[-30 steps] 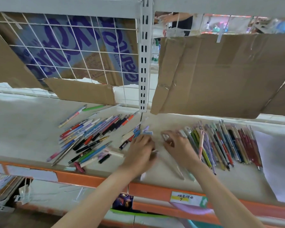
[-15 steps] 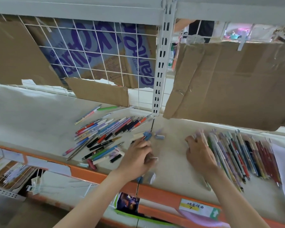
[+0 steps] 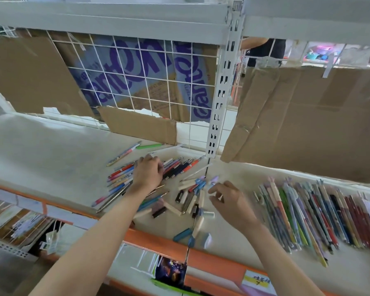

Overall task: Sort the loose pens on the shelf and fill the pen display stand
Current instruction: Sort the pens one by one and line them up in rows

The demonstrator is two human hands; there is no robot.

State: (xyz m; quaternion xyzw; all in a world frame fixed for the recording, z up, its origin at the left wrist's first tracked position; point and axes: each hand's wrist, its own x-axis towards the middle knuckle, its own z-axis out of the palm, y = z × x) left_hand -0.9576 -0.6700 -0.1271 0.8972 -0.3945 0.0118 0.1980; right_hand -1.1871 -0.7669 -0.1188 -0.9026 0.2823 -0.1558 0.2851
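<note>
left hand (image 3: 148, 172) moved onto loose pens (image 3: 179, 166), fingers curled; right hand (image 3: 230, 199) hovers, loosely open.

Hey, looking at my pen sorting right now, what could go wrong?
The teal cap and pale eraser lie close to the shelf's orange front edge; a sweep of the right hand could knock them off. The left hand, resting on the loose pile, might scatter pens.

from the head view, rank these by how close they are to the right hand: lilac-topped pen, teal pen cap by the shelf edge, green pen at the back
From the right hand:
1. Lilac-topped pen, at its fingertips.
2. Teal pen cap, below-left near the orange shelf edge.
3. Green pen, far back-left by the torn cardboard.
</note>
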